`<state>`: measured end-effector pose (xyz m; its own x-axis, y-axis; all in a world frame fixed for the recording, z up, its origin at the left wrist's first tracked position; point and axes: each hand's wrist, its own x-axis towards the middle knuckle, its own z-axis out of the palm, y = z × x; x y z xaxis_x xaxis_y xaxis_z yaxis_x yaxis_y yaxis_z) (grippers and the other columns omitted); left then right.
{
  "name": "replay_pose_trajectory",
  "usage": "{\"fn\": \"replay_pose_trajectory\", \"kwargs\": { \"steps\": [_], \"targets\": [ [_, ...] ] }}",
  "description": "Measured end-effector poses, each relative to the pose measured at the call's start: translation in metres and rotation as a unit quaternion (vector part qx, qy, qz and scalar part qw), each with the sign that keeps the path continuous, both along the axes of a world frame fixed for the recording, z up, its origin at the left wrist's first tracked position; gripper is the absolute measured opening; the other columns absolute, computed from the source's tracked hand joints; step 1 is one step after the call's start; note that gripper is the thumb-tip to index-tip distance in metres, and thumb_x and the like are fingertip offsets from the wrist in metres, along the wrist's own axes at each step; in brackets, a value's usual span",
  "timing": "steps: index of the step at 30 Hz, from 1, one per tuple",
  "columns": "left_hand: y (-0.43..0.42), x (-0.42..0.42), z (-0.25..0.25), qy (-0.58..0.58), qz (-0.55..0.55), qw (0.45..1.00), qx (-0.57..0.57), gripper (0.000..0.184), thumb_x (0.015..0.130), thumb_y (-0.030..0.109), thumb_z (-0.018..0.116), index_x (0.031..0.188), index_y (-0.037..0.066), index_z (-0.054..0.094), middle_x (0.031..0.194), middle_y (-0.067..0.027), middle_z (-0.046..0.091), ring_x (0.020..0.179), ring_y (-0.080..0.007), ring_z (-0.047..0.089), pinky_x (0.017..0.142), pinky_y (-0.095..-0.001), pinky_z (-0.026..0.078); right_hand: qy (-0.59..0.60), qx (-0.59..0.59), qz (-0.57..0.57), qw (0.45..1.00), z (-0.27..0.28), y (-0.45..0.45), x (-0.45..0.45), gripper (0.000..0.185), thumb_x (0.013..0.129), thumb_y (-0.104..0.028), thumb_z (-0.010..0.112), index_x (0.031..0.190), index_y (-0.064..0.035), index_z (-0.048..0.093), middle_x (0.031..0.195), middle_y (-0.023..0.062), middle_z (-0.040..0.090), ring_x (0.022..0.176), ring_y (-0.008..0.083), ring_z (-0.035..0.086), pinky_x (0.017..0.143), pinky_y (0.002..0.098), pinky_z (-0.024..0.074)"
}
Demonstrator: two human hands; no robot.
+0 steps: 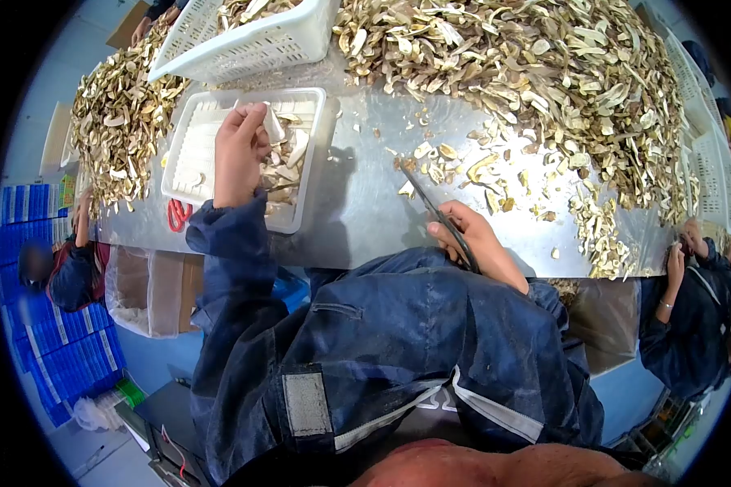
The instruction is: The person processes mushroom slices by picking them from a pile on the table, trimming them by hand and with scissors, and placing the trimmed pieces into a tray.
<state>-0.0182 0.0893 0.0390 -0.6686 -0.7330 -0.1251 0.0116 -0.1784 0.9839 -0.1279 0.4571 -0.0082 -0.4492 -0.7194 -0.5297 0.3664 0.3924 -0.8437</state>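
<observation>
My left hand is raised over a white plastic tray, its fingers pinched at a pale dried mushroom slice. Several more slices lie in the tray's right half, while ribbed white rows show in its left half. Low over the steel table, my right hand is closed around long dark tweezers, which point up and left. Near their tips, small mushroom pieces are scattered on the metal.
A large heap of dried mushroom slices covers the back right, with another heap at left. A white slotted basket stands behind the tray. Red-handled scissors lie left of it. Other people work at both table ends.
</observation>
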Motion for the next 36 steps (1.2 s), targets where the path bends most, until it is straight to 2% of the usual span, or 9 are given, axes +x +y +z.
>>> {"fn": "replay_pose_trajectory", "kwargs": {
  "steps": [1,4,5,9,15,18,26,31,36],
  "targets": [
    [0.005,0.003,-0.003,0.018,-0.009,1.000,0.015,0.011,0.097,0.016,0.067,0.100,0.008,0.060,0.073,0.0031,0.057,0.060,-0.0051,0.054,0.053,-0.0202,0.042,0.001,-0.004,-0.009,1.000,0.000,-0.001,0.001,0.029,0.095,-0.027,0.072,0.110,-0.0070,0.058,0.077,-0.0022,0.052,0.064,0.0068,0.045,0.057,0.0230,0.0368],
    [0.045,0.000,-0.001,0.062,0.012,0.997,0.042,0.022,0.096,0.012,0.066,0.113,0.003,0.056,0.082,-0.0020,0.060,0.068,-0.0114,0.059,0.058,-0.0229,0.044,0.087,-0.061,-0.011,0.994,-0.002,-0.002,0.003,0.036,0.092,-0.027,0.076,0.115,-0.0074,0.057,0.080,-0.0016,0.053,0.070,0.0083,0.047,0.063,0.0243,0.0395],
    [0.052,0.003,-0.006,0.078,-0.013,0.995,0.065,0.030,0.097,0.008,0.062,0.124,0.000,0.052,0.090,-0.0051,0.062,0.078,-0.0159,0.064,0.065,-0.0262,0.051,0.107,-0.069,-0.008,0.992,0.001,-0.002,0.004,0.038,0.090,-0.028,0.077,0.116,-0.0073,0.057,0.082,-0.0013,0.053,0.072,0.0089,0.047,0.064,0.0250,0.0400],
    [0.093,-0.003,-0.023,0.110,-0.060,0.980,0.152,0.030,0.095,0.003,0.059,0.124,-0.003,0.053,0.092,-0.0069,0.063,0.086,-0.0190,0.067,0.073,-0.0285,0.055,0.169,-0.079,0.008,0.982,0.015,-0.007,0.005,0.046,0.087,-0.032,0.080,0.118,-0.0072,0.057,0.087,0.0005,0.053,0.078,0.0113,0.049,0.068,0.0277,0.0420],
    [0.147,-0.009,-0.031,0.096,-0.075,0.977,0.174,0.027,0.097,0.005,0.060,0.121,-0.004,0.054,0.101,-0.0107,0.064,0.090,-0.0196,0.067,0.077,-0.0298,0.054,0.186,-0.078,0.010,0.979,0.009,-0.010,0.006,0.053,0.088,-0.044,0.077,0.121,-0.0071,0.057,0.090,0.0030,0.056,0.080,0.0139,0.052,0.071,0.0305,0.0442],
    [0.162,-0.009,-0.037,0.102,-0.080,0.979,0.155,0.023,0.097,0.004,0.061,0.118,-0.003,0.055,0.102,-0.0113,0.064,0.091,-0.0202,0.067,0.077,-0.0306,0.054,0.182,-0.074,0.000,0.981,0.008,-0.010,0.006,0.054,0.087,-0.044,0.077,0.120,-0.0064,0.057,0.089,0.0034,0.056,0.080,0.0139,0.052,0.071,0.0303,0.0441],
    [0.172,-0.008,-0.043,0.083,-0.099,0.979,0.155,0.016,0.097,0.006,0.063,0.109,-0.001,0.056,0.094,-0.0118,0.068,0.085,-0.0188,0.068,0.073,-0.0297,0.054,0.163,-0.073,-0.014,0.984,0.013,-0.008,0.010,0.042,0.091,-0.038,0.074,0.112,-0.0054,0.057,0.079,0.0045,0.059,0.074,0.0122,0.052,0.067,0.0300,0.0432],
    [0.167,-0.005,-0.050,0.081,-0.105,0.970,0.205,0.010,0.097,0.004,0.062,0.106,0.002,0.059,0.092,-0.0081,0.066,0.082,-0.0177,0.068,0.071,-0.0275,0.056,0.164,-0.025,0.002,0.986,0.019,-0.010,0.012,0.030,0.093,-0.024,0.073,0.110,-0.0049,0.057,0.080,0.0075,0.065,0.072,0.0118,0.055,0.064,0.0284,0.0437],
    [0.164,0.000,-0.055,0.071,-0.096,0.957,0.263,0.009,0.096,0.005,0.063,0.105,0.003,0.060,0.091,-0.0075,0.066,0.082,-0.0180,0.068,0.071,-0.0279,0.056,0.154,0.008,0.007,0.988,0.022,-0.013,0.014,0.030,0.093,-0.023,0.074,0.110,-0.0046,0.057,0.077,0.0055,0.065,0.075,0.0113,0.057,0.065,0.0285,0.0460]
  ]
}}
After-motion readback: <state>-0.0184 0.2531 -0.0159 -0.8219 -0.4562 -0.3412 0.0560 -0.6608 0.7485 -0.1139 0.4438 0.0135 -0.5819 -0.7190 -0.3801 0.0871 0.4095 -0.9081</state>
